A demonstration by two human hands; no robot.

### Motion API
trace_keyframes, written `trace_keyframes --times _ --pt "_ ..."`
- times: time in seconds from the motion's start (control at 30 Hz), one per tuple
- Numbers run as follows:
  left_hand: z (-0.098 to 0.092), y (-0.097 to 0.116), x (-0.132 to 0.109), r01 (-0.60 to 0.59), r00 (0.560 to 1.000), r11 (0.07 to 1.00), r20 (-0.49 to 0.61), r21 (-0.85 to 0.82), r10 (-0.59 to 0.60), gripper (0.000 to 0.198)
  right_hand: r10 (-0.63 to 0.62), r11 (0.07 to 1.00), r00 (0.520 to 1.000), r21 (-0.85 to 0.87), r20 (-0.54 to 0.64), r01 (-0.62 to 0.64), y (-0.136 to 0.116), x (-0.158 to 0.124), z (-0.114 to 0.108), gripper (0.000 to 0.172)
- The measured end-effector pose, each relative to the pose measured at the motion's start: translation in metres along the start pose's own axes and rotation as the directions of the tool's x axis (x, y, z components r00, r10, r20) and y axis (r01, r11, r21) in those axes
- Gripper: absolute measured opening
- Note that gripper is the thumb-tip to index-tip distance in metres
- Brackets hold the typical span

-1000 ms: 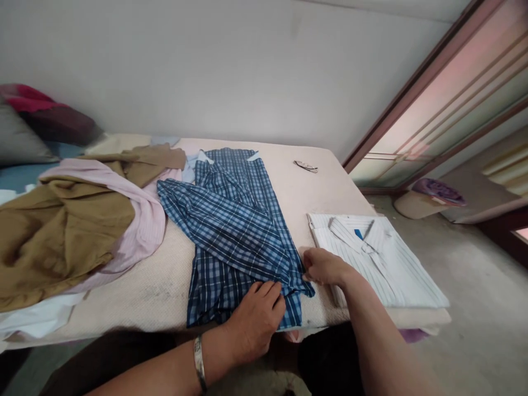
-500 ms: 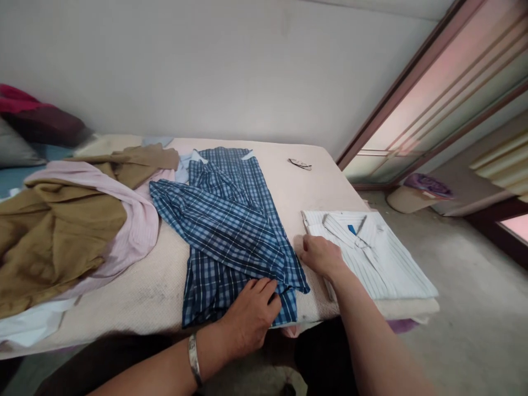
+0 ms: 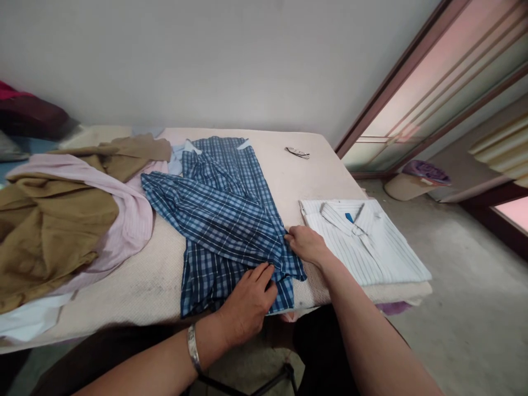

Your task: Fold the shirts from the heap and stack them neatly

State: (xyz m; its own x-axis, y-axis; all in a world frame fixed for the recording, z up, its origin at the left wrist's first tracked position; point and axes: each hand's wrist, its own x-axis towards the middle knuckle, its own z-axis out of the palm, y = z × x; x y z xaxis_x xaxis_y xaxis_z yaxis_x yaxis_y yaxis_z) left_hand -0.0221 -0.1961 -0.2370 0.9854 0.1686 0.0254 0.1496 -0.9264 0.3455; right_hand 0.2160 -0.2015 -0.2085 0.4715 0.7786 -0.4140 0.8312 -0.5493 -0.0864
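A blue plaid shirt [image 3: 223,217] lies partly folded on the bed, one sleeve laid diagonally across its body. My left hand [image 3: 249,302] rests on its near part, fingers stretched out over the cloth and thumb apart. At the shirt's right edge, my right hand [image 3: 306,243] has its fingers closed on the fabric; the fingertips are partly hidden. Just right of that hand sits a folded white striped shirt [image 3: 371,247] with its collar up top and a blue label inside.
Loose clothes, including a brown garment [image 3: 61,220] and a pink striped one [image 3: 134,212], are heaped on the left. Eyeglasses [image 3: 297,152] lie toward the back of the bed [image 3: 284,181]. A bin [image 3: 406,184] stands on the floor at right, beyond the bed's edge.
My right hand has moved left from beside the white striped shirt onto the plaid shirt's edge. My left hand stays on the cloth. The view has shifted slightly.
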Motion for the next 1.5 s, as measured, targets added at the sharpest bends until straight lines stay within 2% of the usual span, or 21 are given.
trace_keyframes --times 0.2,0.33,0.4,0.5,0.57,0.6,0.63,0.7,0.77,0.83,0.9,1.0,1.1,1.2,1.3,1.33,1.4,1.43,1.47,1.5 --pt "-0.002 0.0 0.0 0.007 1.0 1.0 0.026 -0.027 -0.006 0.053 0.024 0.998 1.0 -0.05 0.009 -0.023 0.005 -0.001 -0.001 0.033" --pt "-0.009 -0.003 0.0 -0.02 0.999 0.999 0.029 -0.039 0.021 0.043 0.046 0.998 0.997 -0.041 -0.064 -0.049 0.004 -0.007 -0.002 0.044" --pt "-0.012 -0.005 0.001 -0.02 1.0 0.998 0.019 -0.065 0.021 0.037 0.002 1.0 0.997 -0.02 -0.076 -0.003 0.006 -0.01 -0.003 0.04" --pt "-0.015 -0.006 0.002 -0.012 1.0 0.995 0.004 -0.103 0.013 0.031 -0.1 0.995 0.992 0.037 0.08 0.098 0.013 -0.015 -0.003 0.017" --pt "-0.014 -0.007 0.002 -0.01 1.0 0.995 0.007 -0.104 0.011 0.03 -0.108 0.994 0.977 0.043 0.184 0.101 0.019 -0.015 -0.003 0.012" --pt "-0.014 -0.007 0.002 -0.01 1.0 0.995 0.011 -0.098 0.011 0.03 -0.092 0.996 0.976 0.031 0.198 0.088 0.021 -0.013 -0.004 0.012" --pt "-0.013 -0.006 0.002 -0.008 1.0 0.996 0.014 -0.089 0.009 0.032 -0.073 0.997 0.982 0.017 0.176 0.071 0.023 -0.011 -0.004 0.012" --pt "-0.012 -0.006 0.002 -0.008 1.0 0.998 0.02 -0.067 0.009 0.035 -0.025 1.0 0.998 0.015 0.052 0.025 0.022 -0.003 -0.003 0.014" --pt "-0.011 -0.005 0.002 -0.012 1.0 0.999 0.022 -0.043 0.013 0.039 0.047 0.997 0.993 0.065 -0.108 -0.04 0.017 0.008 -0.002 0.028" --pt "-0.01 -0.004 0.003 -0.016 1.0 0.999 0.027 -0.029 0.016 0.043 0.098 0.987 0.975 0.141 -0.198 -0.071 0.009 0.018 0.0 0.041" --pt "-0.008 -0.003 0.003 -0.011 0.999 1.0 0.03 -0.028 0.012 0.046 0.074 0.98 0.976 0.196 -0.206 -0.033 0.002 0.025 0.004 0.043" --pt "-0.005 -0.004 0.002 -0.003 1.0 1.0 0.03 -0.028 0.003 0.046 0.007 0.98 0.977 0.196 -0.215 0.036 -0.004 0.029 0.01 0.035" --pt "-0.004 -0.006 0.001 -0.008 0.999 1.0 0.032 -0.024 0.008 0.048 0.044 0.987 0.973 0.163 -0.226 -0.007 -0.006 0.028 0.013 0.031" --pt "-0.004 -0.004 0.0 -0.019 0.999 1.0 0.028 -0.014 0.019 0.05 0.105 0.988 0.967 0.132 -0.233 -0.076 -0.006 0.025 0.009 0.035" --pt "-0.008 0.001 0.0 -0.034 0.999 0.999 0.015 -0.032 0.034 0.042 0.135 0.988 0.96 0.11 -0.246 -0.111 0.0 0.017 0.002 0.047" --pt "-0.012 0.0 0.0 -0.033 0.999 0.998 0.0 -0.05 0.033 0.036 0.115 0.989 0.971 0.12 -0.209 -0.091 0.004 0.014 0.0 0.049" --pt "-0.025 -0.01 0.002 0.047 0.996 0.993 -0.077 -0.104 -0.055 0.02 0.024 0.986 0.999 0.164 -0.049 -0.016 0.017 0.007 -0.002 0.045" --pt "-0.034 -0.021 0.003 0.146 0.976 0.98 -0.14 -0.136 -0.165 0.014 -0.026 0.983 0.998 0.182 0.05 0.017 0.024 0.004 -0.001 0.04" --pt "-0.044 -0.036 0.002 0.277 0.926 0.945 -0.215 -0.173 -0.311 0.011 -0.053 0.984 0.991 0.178 0.126 0.029 0.029 0.003 -0.001 0.036" --pt "-0.055 -0.056 0.0 0.422 0.831 0.879 -0.294 -0.221 -0.473 0.011 -0.055 0.988 0.983 0.155 0.175 0.028 0.034 0.001 -0.001 0.032"
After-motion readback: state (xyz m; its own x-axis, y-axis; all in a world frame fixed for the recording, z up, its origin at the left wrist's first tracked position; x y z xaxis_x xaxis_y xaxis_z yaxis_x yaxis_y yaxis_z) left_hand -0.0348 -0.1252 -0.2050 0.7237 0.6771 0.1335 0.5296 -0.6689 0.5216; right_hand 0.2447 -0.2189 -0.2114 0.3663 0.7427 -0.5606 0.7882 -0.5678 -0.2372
